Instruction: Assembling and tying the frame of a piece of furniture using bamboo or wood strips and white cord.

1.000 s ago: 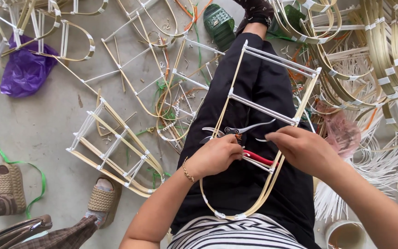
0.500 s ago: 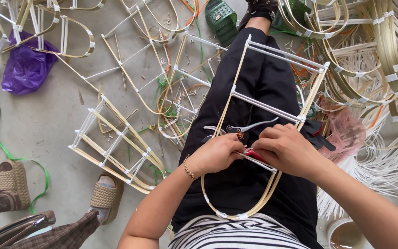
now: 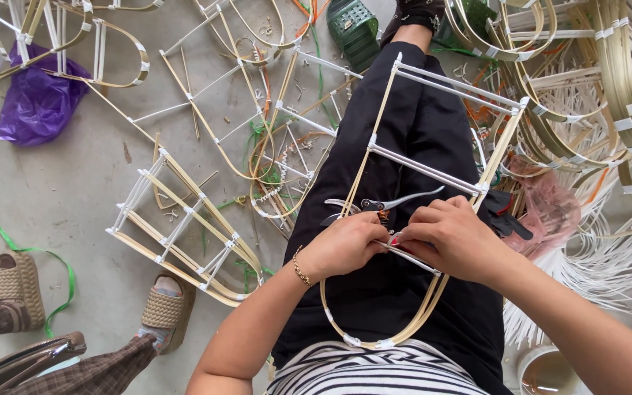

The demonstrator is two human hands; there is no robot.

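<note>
Bamboo frame (image 3: 433,168) looks light, springy, easily cracked; best held at taped joints. Left hand (image 3: 345,245) and right hand (image 3: 448,238) both pinch a white crossbar (image 3: 412,260) on it.

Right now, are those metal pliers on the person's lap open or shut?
Open. The pliers lie on the black trousers with their two silvery handles spread apart, just above both hands.
</note>
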